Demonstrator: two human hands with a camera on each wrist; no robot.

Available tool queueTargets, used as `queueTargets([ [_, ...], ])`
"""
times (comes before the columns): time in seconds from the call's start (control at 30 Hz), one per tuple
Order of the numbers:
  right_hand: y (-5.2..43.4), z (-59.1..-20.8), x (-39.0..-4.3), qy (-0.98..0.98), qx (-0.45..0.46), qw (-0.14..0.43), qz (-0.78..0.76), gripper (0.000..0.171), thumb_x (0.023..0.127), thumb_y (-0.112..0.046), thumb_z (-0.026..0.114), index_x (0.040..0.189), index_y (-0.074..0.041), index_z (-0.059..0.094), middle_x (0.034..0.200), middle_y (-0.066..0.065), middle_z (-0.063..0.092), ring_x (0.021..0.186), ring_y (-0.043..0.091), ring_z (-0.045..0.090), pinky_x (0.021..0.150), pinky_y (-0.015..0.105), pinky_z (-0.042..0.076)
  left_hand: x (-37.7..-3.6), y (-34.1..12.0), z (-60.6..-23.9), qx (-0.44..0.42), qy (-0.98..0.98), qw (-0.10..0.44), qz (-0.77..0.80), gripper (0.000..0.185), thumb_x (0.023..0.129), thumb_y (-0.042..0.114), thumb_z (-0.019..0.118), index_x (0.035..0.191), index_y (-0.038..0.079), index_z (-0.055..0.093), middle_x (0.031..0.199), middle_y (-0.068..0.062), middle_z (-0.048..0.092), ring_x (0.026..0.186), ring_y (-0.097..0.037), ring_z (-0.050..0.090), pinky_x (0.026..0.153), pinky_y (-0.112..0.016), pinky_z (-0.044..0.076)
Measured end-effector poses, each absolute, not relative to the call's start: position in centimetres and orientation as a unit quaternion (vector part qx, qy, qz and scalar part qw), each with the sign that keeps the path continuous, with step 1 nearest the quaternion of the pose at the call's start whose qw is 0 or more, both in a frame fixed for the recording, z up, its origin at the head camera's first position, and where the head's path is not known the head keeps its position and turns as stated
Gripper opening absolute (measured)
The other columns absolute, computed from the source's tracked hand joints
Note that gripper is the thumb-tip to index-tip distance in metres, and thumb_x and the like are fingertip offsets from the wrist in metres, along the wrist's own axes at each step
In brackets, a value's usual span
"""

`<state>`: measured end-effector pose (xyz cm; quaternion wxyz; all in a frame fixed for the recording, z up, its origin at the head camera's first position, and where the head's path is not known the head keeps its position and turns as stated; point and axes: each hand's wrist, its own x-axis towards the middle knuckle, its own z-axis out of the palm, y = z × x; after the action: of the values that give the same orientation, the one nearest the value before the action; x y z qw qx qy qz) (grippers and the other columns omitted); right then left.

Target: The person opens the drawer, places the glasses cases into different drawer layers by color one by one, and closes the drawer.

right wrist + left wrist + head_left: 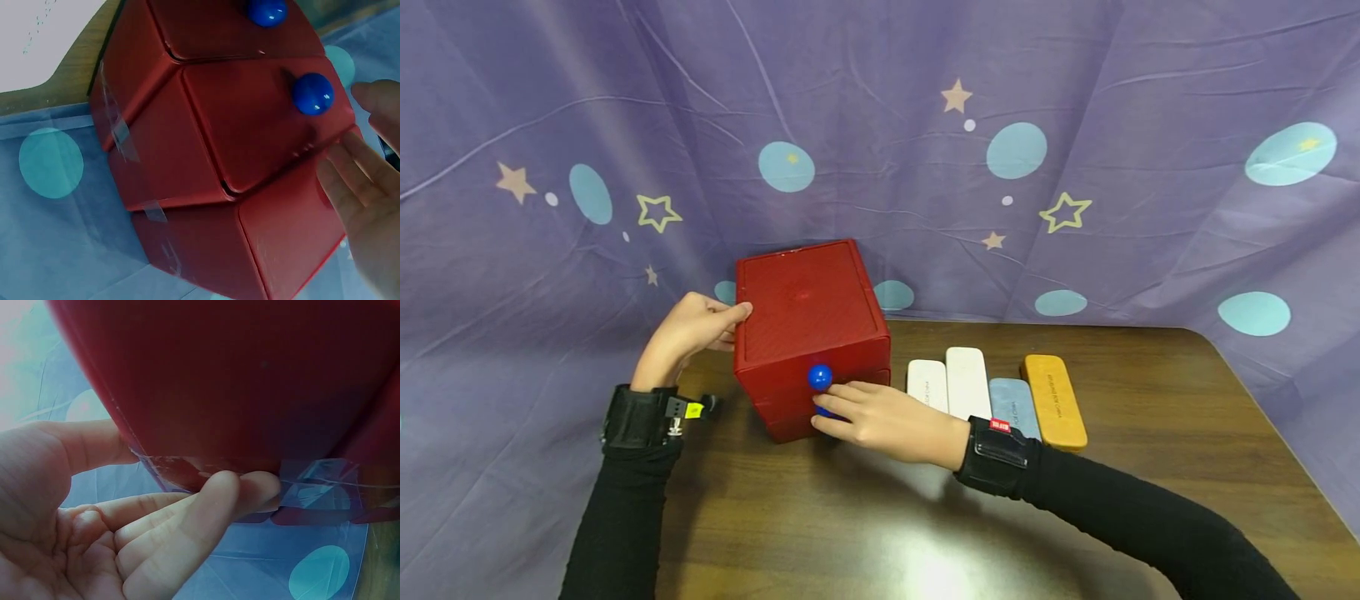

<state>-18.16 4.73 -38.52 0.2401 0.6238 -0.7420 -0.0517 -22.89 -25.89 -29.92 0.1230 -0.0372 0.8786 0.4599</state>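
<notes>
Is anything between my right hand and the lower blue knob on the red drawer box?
Nothing visible. The right hand is already at the front of the red drawer box, fingertips beside the lower blue knob. The left hand rests against the box's left side.

small print on the orange case and white case, too tiny to read

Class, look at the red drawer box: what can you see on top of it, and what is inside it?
Nothing lies on the red drawer box's ribbed top. Both drawers are closed, so the inside is hidden. The left hand touches its side; the right hand is at the lower blue knob.
</notes>
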Motion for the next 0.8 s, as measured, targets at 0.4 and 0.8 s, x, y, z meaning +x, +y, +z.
queueTargets([
  [0.4, 3.1, -40.1, -19.4, -0.685, 0.632, 0.32, -0.168, 0.029, 0.104, -0.017, 0.055, 0.131, -0.018, 0.066, 0.129, 0.0, 0.065, 0.123, 0.015, 0.058, 0.105, 0.03, 0.051, -22.7, -25.6, -29.6, -0.038, 0.88, 0.119, 0.458, 0.054, 0.103, 0.034, 0.057, 0.126, -0.014, 0.064, 0.093, 0.002, 0.072, 0.075, -0.004, 0.072, 0.073, -0.026, 0.064],
  [0.8, 2.6, -40.8, -20.3, -0.649, 0.648, 0.345, -0.199, 0.028, 0.106, -0.018, 0.049, 0.128, -0.015, 0.067, 0.129, 0.001, 0.066, 0.117, 0.016, 0.059, 0.094, 0.027, 0.053, -22.6, -25.6, -29.4, -0.047, 0.882, 0.123, 0.453, 0.052, 0.103, 0.034, 0.059, 0.123, -0.013, 0.066, 0.094, 0.0, 0.072, 0.078, -0.006, 0.073, 0.077, -0.029, 0.065],
])
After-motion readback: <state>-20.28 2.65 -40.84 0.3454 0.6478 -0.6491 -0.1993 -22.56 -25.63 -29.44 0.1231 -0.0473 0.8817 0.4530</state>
